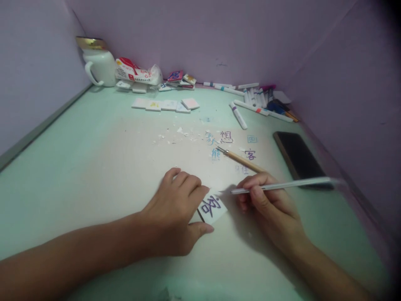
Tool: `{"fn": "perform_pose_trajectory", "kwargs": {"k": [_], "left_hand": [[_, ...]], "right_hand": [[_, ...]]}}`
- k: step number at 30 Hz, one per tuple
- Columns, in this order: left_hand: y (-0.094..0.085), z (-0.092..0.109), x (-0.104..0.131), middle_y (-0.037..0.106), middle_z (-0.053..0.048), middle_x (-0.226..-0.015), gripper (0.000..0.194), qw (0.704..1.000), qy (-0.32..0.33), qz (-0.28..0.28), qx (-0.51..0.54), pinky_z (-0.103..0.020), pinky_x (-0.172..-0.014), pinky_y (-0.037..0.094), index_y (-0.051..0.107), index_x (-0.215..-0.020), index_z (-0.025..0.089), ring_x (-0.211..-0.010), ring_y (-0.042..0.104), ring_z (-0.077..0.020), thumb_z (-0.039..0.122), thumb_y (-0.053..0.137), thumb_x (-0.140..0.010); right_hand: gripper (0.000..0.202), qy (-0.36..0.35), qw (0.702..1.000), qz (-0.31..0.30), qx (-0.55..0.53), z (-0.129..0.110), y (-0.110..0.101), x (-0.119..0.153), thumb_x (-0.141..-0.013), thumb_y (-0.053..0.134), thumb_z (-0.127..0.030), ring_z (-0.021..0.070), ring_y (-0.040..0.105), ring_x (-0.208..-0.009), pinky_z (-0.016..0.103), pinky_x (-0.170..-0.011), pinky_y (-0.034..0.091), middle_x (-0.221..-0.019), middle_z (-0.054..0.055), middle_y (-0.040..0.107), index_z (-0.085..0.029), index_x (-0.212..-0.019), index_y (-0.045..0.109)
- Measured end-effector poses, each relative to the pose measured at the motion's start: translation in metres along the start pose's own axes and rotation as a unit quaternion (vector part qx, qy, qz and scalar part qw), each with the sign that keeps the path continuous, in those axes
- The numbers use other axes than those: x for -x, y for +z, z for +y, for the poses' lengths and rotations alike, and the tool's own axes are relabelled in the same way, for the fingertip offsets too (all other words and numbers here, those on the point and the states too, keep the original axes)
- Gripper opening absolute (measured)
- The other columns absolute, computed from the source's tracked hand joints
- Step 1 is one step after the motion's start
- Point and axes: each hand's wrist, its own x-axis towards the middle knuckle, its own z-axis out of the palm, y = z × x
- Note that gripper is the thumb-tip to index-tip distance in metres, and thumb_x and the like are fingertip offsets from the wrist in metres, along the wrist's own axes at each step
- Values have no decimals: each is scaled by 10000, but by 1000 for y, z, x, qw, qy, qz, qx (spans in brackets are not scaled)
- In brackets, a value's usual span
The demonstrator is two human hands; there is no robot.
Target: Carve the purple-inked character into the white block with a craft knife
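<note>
My left hand (180,213) rests on the table with thumb and fingers around a small white square block (217,215), holding it down. A purple handwritten character shows on the block's face, turned on its side. Part of the block is hidden under my fingers. In my right hand (269,205) is a slim silver-white craft knife (291,184), gripped like a pen. Its thin tip points left, close to the block's upper right corner; whether it touches I cannot tell. Just beyond that hand lies a wooden-handled carving gouge (241,161), its handle end partly hidden by my fingers.
White shavings (180,131) are scattered near handwritten characters on the table (94,167). A phone (299,159) lies at right. Markers (238,115), several white blocks (169,105), a tissue pack (138,73) and a white mug (105,69) stand along the back, before purple walls.
</note>
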Motion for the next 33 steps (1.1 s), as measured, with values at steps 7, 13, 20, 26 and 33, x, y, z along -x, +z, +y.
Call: {"fn": "perform_pose_trajectory", "kwargs": {"k": [7, 13, 20, 26, 33], "left_hand": [[0, -2, 0, 576, -117, -957, 454, 1000, 13, 4, 4, -529, -949, 319, 577, -1102, 59, -886, 467, -261, 307, 681, -736], [0, -2, 0, 579, -110, -937, 416, 1000, 9, 9, 13, -528, -939, 336, 583, -1090, 73, -863, 471, -254, 305, 654, -753], [0, -2, 1, 585, -109, -928, 400, 1000, 9, 8, 12, -543, -945, 334, 573, -1094, 97, -853, 477, -257, 313, 637, -763], [0, -2, 1, 589, -105, -928, 380, 1000, 0, 3, 17, -546, -941, 338, 571, -1090, 121, -848, 479, -255, 320, 621, -770], [0, -2, 0, 586, -108, -929, 410, 1000, 3, 5, 15, -545, -951, 334, 575, -1093, 95, -853, 478, -254, 324, 649, -760]], "right_hand": [[170, -45, 994, -45, 93, 1, -3, 5, -955, 502, -366, 129, 416, -585, 263, -510, 308, -667, -21, 493, -242, -858, 568], [139, -79, 980, -78, 162, -6, 0, 4, -969, 471, -290, 123, 467, -608, 262, -537, 356, -781, -2, 548, -249, -894, 580], [133, -92, 978, -83, 169, -5, 1, 5, -965, 471, -282, 151, 521, -667, 276, -570, 388, -783, 10, 565, -253, -904, 585], [126, -97, 974, -95, 180, -5, 0, 4, -970, 464, -274, 142, 513, -652, 270, -551, 375, -798, 7, 572, -256, -906, 571], [130, -91, 977, -96, 167, -5, 0, 5, -970, 470, -291, 128, 463, -608, 260, -515, 334, -749, -9, 538, -257, -894, 569]]}}
